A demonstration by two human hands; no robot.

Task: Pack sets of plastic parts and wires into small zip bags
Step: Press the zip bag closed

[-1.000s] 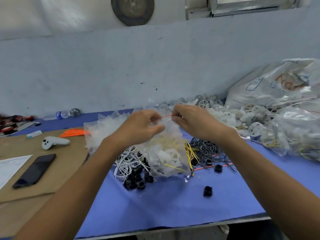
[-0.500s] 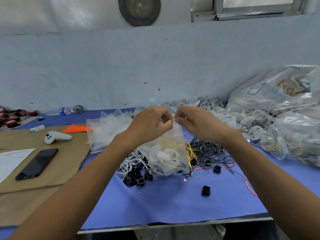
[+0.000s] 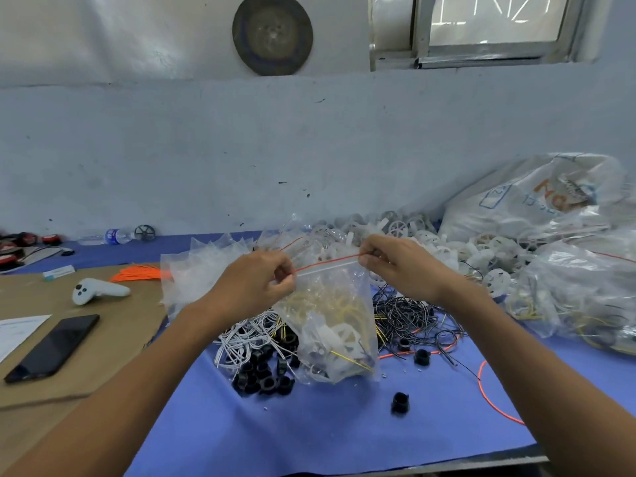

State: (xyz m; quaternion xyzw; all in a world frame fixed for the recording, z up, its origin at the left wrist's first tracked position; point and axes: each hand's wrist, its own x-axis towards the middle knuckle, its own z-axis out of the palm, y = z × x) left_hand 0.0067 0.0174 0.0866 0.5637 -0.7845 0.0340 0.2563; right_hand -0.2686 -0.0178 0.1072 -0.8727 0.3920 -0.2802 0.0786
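Now both hands, left hand (image 3: 261,284) and right hand (image 3: 399,266), pinch the red-striped top of a filled zip bag (image 3: 330,325), above the black rings (image 3: 265,373) on the worktop (image 3: 327,425).

Hardly anything here can be read. The large white sack (image 3: 537,201) at the right edge of the frame, leaning on the wall, carries big orange letters and a blue outlined box with small blue print, but creases in the plastic break them up and no word comes out. The water bottle (image 3: 110,235) lying at the far left of the tabletop has a blue label, too small to read. The paper sheet (image 3: 17,330) at the left edge bears faint, illegible print.
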